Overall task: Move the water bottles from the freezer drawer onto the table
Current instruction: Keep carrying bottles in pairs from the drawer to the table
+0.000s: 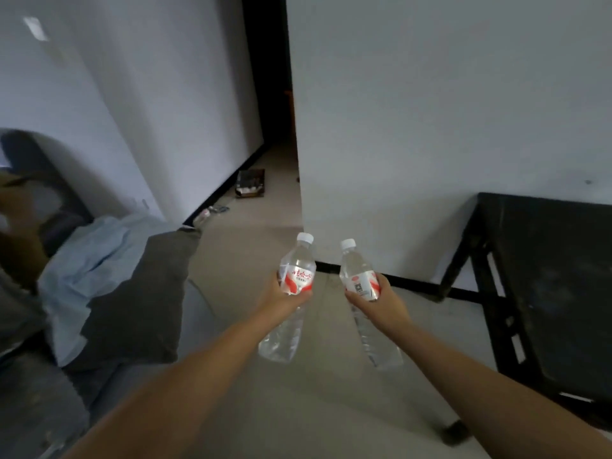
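- Left hand (281,301): fingers wrapped round the label band of a clear water bottle (293,293), white cap up and tilted slightly right. Firm grasp at mid-body.
- Right hand (381,303): fingers curled round the label band of a second water bottle (359,286), cap up, leaning slightly left. The two bottles are near each other, not touching, both held in the air over the floor (265,392).
- Step, my judgement: carry phase. Both bottles are out of the freezer drawer, which is not in view; neither is set down yet.
- Dark tabletop (563,293) lies at my right, its near left corner just beyond the right forearm; black frame below.
- Next move, my judgement: swing both arms right, bring the bottles over the tabletop near its left edge, stand them base down, then let go. Risk: a condensation-wet bottle could slip.
- Labels: red and white wrap. Left bottle shows red Chinese characters, too blurred for me to read with certainty. Right bottle shows a small square code patch; text illegible.
- Left of view: grey and pale blue cloth heaped on furniture.
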`<state>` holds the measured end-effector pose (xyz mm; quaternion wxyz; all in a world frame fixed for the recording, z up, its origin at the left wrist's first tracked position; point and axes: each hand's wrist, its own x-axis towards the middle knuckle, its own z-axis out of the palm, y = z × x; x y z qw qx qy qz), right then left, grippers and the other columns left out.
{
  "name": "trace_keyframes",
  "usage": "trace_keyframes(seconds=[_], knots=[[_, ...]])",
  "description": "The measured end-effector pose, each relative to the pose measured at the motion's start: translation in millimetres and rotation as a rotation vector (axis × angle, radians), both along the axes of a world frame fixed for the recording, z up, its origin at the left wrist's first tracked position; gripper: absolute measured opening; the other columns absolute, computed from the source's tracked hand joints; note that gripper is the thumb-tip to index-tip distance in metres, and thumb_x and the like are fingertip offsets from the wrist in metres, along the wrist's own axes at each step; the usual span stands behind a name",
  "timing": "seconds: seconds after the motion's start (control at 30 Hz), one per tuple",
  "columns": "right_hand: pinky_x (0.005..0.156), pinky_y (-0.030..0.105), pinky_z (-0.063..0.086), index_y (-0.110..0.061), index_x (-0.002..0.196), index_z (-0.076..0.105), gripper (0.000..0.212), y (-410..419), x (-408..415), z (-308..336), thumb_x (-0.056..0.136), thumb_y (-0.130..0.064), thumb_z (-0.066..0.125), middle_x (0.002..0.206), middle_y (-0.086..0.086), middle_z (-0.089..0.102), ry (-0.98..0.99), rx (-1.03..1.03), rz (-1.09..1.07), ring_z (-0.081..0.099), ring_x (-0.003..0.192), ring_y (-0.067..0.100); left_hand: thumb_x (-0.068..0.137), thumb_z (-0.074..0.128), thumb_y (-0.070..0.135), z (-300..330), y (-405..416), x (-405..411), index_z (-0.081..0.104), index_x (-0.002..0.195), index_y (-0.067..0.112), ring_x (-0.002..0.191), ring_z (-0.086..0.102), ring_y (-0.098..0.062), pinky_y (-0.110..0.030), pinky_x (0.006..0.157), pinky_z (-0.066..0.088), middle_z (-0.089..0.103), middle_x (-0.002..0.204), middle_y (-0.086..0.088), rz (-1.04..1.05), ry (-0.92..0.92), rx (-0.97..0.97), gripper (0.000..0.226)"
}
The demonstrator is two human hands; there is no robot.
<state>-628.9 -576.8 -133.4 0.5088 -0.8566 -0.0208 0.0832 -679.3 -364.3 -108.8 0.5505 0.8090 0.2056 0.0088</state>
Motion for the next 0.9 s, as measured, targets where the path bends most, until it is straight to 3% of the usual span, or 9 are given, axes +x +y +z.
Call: trace_keyframes(seconds=[0.1,0.2,0.37,0.47,0.53,0.77,0.9], knots=[[0.076,0.031,0.054,-0.033,0.130,0.042,0.076,-9.3,27.2,-7.1,0.065,-0.059,0.073,0.097,-0.015,0.059,0.048,0.020,-0.090,0.060,0.081,0.004,0.078,0.075,0.019,-6.1,-1.8,46.5,0.042,0.118,0.021,0.075,0.054,0.000,-0.008,0.049,0.040,0.057,0.102,0.001,-0.052,0.016,-0.041,0.052],[0.086,0.041,0.056,-0.032,0.131,0.043,0.080,-30.6,61.7,-15.6,0.062,-0.060,0.073,0.105,-0.009,0.062,0.073,0.032,-0.194,0.064,0.090,0.014,0.076,0.077,0.017,-17.0,-19.2,97.6,0.043,0.113,0.023,0.074,0.055,0.000,-0.011,0.052,0.040,0.058,0.094,0.007,-0.136,0.054,-0.068,0.050],[0.079,0.027,0.047,-0.027,0.138,0.038,0.083,-75.1,134.2,-25.8,0.069,-0.057,0.073,0.110,-0.010,0.058,0.076,0.035,-0.285,0.057,0.092,0.010,0.070,0.081,0.026,-31.0,-65.4,185.9,0.041,0.126,0.016,0.080,0.057,-0.004,-0.020,0.062,0.044,0.058,0.104,0.003,-0.309,0.088,-0.010,0.070],[0.085,0.031,0.049,-0.026,0.140,0.035,0.083,-102.2,185.2,-24.5,0.072,-0.056,0.072,0.122,-0.004,0.059,0.065,0.058,-0.313,0.058,0.102,0.014,0.067,0.080,0.039,-28.0,-94.7,241.5,0.040,0.123,0.026,0.079,0.056,0.001,-0.014,0.057,0.039,0.057,0.100,0.011,-0.383,0.092,0.065,0.070],[0.089,0.034,0.048,-0.025,0.142,0.034,0.082,-118.9,215.5,-17.2,0.074,-0.054,0.071,0.127,-0.002,0.057,0.065,0.058,-0.321,0.057,0.108,0.017,0.067,0.079,0.040,-24.3,-111.6,276.9,0.039,0.127,0.024,0.085,0.059,-0.008,-0.017,0.062,0.042,0.058,0.105,0.008,-0.406,0.085,0.099,0.073],[0.077,0.022,0.047,-0.026,0.141,0.033,0.078,-213.7,311.1,11.6,0.077,-0.052,0.070,0.123,-0.003,0.058,0.053,0.116,-0.419,0.058,0.101,0.013,0.069,0.080,0.038,-10.6,-195.6,406.8,0.042,0.127,0.020,0.096,0.061,-0.021,-0.032,0.085,0.049,0.061,0.115,-0.001,-0.442,0.059,0.097,0.072],[0.085,0.031,0.050,-0.025,0.142,0.031,0.079,-263.4,332.5,7.6,0.077,-0.051,0.069,0.120,-0.002,0.059,0.102,0.096,-0.535,0.059,0.101,0.015,0.070,0.079,0.037,-17.3,-247.9,453.5,0.042,0.127,0.019,0.101,0.061,-0.022,-0.035,0.087,0.050,0.060,0.118,-0.003,-0.551,0.084,0.087,0.071]])
